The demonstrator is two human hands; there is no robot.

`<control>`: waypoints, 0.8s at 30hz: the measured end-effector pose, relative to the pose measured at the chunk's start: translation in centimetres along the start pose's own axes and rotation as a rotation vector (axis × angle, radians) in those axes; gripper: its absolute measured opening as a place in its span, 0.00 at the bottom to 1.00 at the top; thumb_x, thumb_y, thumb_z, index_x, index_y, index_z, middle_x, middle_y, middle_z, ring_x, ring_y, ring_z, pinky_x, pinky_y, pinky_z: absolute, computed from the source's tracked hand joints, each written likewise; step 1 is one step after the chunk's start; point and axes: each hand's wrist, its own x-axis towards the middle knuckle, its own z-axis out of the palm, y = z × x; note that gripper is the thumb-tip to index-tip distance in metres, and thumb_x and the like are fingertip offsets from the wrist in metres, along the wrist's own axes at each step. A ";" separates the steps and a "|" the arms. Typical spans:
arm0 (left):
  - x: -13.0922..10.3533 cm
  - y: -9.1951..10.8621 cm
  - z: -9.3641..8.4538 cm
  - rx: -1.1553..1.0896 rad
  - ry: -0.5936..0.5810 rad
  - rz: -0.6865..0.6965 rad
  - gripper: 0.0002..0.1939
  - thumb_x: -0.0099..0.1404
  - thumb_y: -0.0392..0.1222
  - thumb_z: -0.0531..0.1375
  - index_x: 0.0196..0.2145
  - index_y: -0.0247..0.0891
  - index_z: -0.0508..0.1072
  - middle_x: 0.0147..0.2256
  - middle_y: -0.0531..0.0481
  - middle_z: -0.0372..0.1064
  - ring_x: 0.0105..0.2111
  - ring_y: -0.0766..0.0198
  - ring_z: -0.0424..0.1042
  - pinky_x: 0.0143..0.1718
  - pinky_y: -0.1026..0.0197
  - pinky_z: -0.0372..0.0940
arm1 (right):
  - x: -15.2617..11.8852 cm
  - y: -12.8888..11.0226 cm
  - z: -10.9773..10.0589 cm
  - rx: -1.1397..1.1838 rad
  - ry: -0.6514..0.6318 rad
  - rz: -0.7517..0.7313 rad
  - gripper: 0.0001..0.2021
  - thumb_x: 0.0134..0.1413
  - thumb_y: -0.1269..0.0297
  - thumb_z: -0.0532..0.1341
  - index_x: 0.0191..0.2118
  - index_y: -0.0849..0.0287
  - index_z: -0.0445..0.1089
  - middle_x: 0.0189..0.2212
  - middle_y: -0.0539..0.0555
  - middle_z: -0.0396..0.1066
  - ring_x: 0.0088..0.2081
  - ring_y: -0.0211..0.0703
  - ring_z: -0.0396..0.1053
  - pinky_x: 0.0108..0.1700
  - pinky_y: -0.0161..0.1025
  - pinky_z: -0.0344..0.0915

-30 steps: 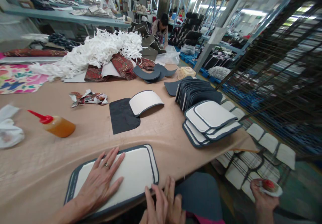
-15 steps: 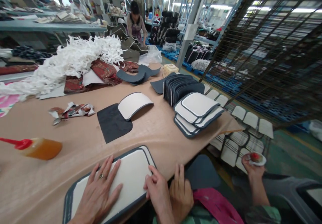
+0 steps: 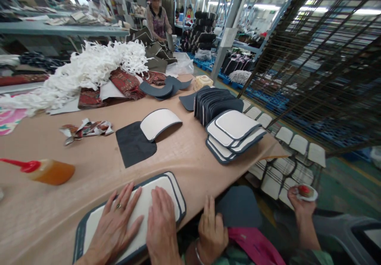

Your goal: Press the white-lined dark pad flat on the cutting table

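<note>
Two layered white panels with dark blue borders lie at the table's near edge. My left hand, with a ring on one finger, rests flat on the upper panel, fingers spread. Beside it my right hand lies on the same white surface, its fingers extended and close together. Neither hand grips anything. Beyond them a curved white panel leans over a flat dark piece.
A glue bottle lies at left. Stacked white panels stand by dark curved pieces. At right, a co-worker's hand nears the table edge; another hand holds a small dish. A person stands behind.
My right hand has moved left from the panels' right edge onto the white surface, its fingers now straightened. My left hand stays in place. The person behind has straightened up.
</note>
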 end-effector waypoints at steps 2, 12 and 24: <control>0.0 0.0 0.1 0.001 0.003 -0.009 0.33 0.58 0.51 0.52 0.58 0.35 0.51 0.59 0.35 0.45 0.57 0.50 0.49 0.55 0.48 0.42 | -0.5 -1.9 -0.1 -0.029 -0.018 -0.045 0.38 0.43 0.67 0.23 0.19 0.60 0.71 0.43 0.63 0.67 0.52 0.58 0.54 0.37 0.62 0.50; -0.3 -0.1 -0.1 -0.029 -0.030 -0.028 0.33 0.59 0.52 0.52 0.59 0.38 0.50 0.60 0.37 0.41 0.58 0.52 0.47 0.57 0.48 0.38 | -15.6 -19.7 16.5 -0.125 -0.286 -0.391 0.19 0.53 0.53 0.54 0.46 0.61 0.63 0.49 0.58 0.61 0.49 0.47 0.60 0.50 0.53 0.58; -7.6 -1.4 -4.6 -0.098 -0.141 0.211 0.31 0.59 0.41 0.51 0.60 0.42 0.48 0.59 0.52 0.47 0.59 0.59 0.44 0.59 0.53 0.25 | -20.7 -24.5 22.1 -0.230 -0.478 -0.551 0.27 0.57 0.56 0.45 0.59 0.66 0.48 0.59 0.59 0.47 0.59 0.51 0.45 0.57 0.50 0.51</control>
